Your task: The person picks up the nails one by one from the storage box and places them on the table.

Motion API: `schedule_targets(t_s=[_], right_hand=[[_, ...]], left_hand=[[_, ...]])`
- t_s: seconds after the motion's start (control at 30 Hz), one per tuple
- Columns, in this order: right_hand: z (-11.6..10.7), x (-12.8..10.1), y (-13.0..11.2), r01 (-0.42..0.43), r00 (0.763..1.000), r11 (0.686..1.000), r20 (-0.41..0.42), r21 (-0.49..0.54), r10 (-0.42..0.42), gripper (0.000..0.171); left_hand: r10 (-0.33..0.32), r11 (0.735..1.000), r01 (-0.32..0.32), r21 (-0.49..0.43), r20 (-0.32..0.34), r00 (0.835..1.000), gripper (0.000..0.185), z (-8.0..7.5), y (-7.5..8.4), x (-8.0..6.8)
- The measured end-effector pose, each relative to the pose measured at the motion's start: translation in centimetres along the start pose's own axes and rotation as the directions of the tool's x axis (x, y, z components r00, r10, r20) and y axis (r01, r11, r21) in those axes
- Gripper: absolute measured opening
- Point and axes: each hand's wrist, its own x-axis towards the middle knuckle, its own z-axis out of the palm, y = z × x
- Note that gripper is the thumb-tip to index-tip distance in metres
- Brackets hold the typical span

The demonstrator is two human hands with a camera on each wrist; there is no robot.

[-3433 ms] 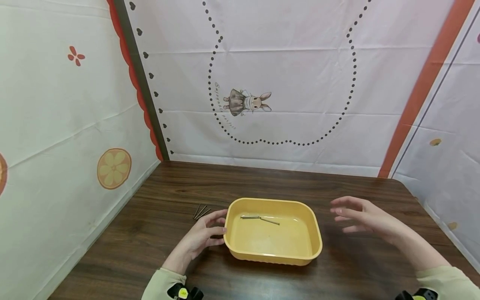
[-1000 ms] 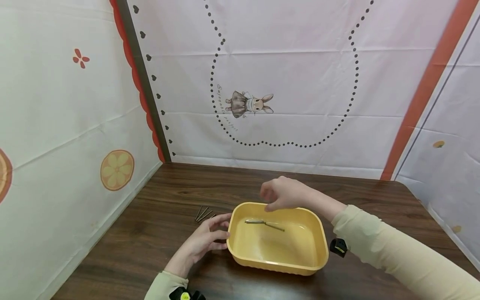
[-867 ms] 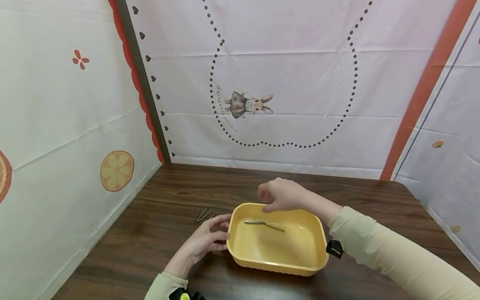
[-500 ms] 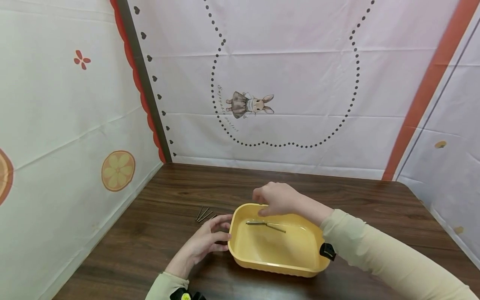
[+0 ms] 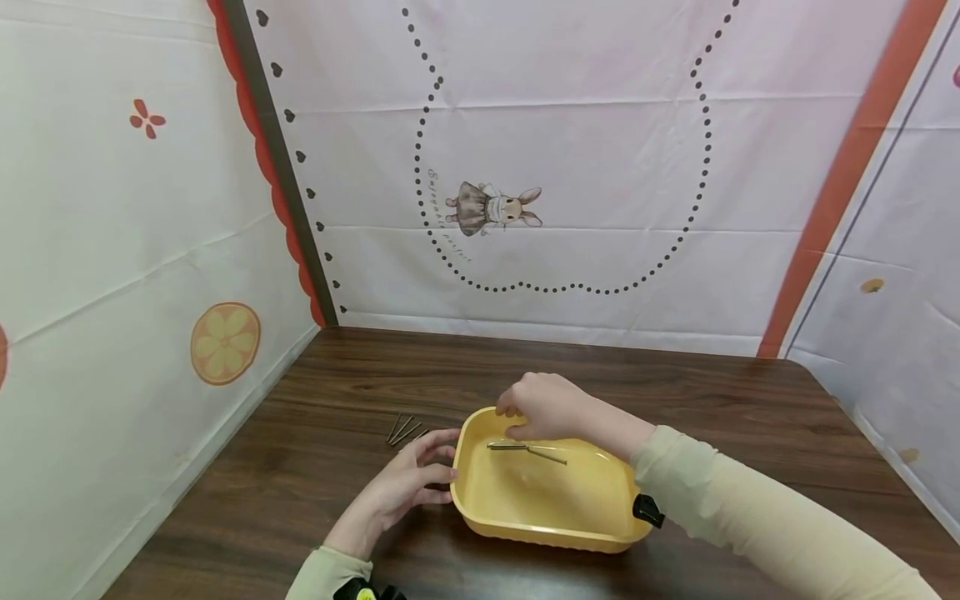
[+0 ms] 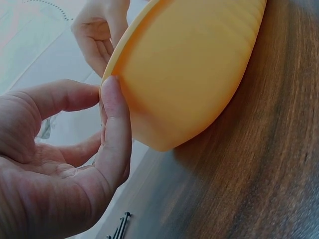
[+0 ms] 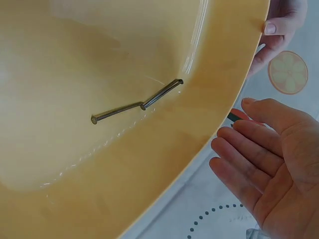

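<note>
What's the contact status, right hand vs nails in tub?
Apart. The right wrist view shows bare yellow tub between the right hand and the nails.

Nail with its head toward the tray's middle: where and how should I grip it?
Probably pinch the nail near its headed end, from above: it lies on the floor of the yellow tray, headed end clear of the walls, other end seemingly touching another nail.

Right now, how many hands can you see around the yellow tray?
2. The left hand touches the left end of the yellow tray; the right hand is by the far rim. The wrist views show the same two; none seem hidden.
</note>
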Motion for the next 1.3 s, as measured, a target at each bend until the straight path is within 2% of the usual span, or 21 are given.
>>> schedule_targets(t_s=[0.3, 0.5, 0.83, 1.0, 1.1, 1.3], right_hand=[[0.3, 1.5, -0.6, 0.026, 0.999, 0.998, 0.022, -0.051, -0.025, 0.017], [1.4, 2.3, -0.8, 0.047, 0.999, 0.998, 0.03, -0.037, -0.045, 0.009], [2.8, 2.5, -1.1, -0.011, 0.996, 1.0, 0.091, -0.008, 0.012, 0.012], [3.3, 2.4, -1.1, -0.006, 0.996, 1.0, 0.094, -0.005, 0.007, 0.021], [3.6, 2.5, -1.1, -0.003, 0.995, 0.999, 0.1, -0.032, 0.006, 0.025], [4.3, 2.6, -1.0, -0.022, 0.992, 0.996, 0.119, -0.081, 0.031, 0.019]], left_hand=[[0.009, 1.0, -0.009, 0.002, -0.007, 1.0, 0.066, -0.3, 0.2, 0.0], [0.002, 1.0, -0.002, 0.002, -0.004, 1.0, 0.066, -0.3, 0.2, -0.1], [-0.007, 1.0, 0.007, 0.008, -0.01, 1.0, 0.065, -0.1, 0.3, -0.2], [-0.007, 1.0, 0.007, 0.005, -0.007, 1.0, 0.065, -0.1, 0.3, -0.2], [-0.008, 1.0, 0.008, 0.004, -0.005, 1.0, 0.066, 0.0, 0.3, -0.2], [-0.006, 1.0, 0.006, 0.003, 0.002, 1.0, 0.066, 0.0, 0.1, -0.2]])
